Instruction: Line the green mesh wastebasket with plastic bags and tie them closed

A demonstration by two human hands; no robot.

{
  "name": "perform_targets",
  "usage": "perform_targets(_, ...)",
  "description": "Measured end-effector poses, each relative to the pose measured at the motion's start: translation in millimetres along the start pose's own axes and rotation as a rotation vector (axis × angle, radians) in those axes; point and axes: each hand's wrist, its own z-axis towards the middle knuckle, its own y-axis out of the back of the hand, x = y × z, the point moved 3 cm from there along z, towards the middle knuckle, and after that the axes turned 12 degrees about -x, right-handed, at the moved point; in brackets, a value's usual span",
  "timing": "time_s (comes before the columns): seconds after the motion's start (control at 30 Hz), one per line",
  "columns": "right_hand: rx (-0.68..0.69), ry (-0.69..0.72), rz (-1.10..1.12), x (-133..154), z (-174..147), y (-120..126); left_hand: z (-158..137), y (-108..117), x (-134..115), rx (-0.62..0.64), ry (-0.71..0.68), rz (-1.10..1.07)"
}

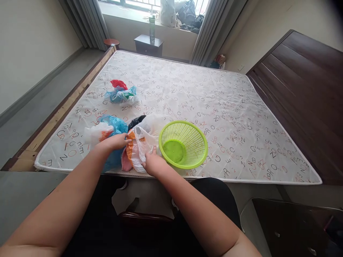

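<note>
We class this loc. as a bedrm., residential type. Ref. items: a lg. letter-print mattress (227,107), a dk. wood headboard (308,85) along its R side as viewed, and a sm. nightstand (147,48) past its far edge. We also note gray curtains (214,32) flanking the window (142,3).

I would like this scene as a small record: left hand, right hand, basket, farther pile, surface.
Left hand: pinching the left side of a white-and-orange plastic bag
Right hand: touching that bag's right side
Basket: lime green, right of the bag
Farther pile: red, blue and white bags
Surface: mattress printed with letters
</note>
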Motion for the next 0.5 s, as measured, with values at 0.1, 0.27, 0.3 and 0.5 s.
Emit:
perform_targets(0.1,-0.071,0.074,-0.024,1,3,-2,5,5,4,-0.045,0.07,0.0)
perform_targets(0.27,-0.204,0.227,0.009,4,0,2,3,9,-3,-0.13,0.14,-0.106)
perform_targets(0.3,-0.246,0.261,0.019,5,0,4,3,10,-3,-0.151,0.151,-0.128)
perform_targets(0.5,-0.516,0.367,0.142,11,-2,21,3,27,7,-0.395,0.231,-0.317)
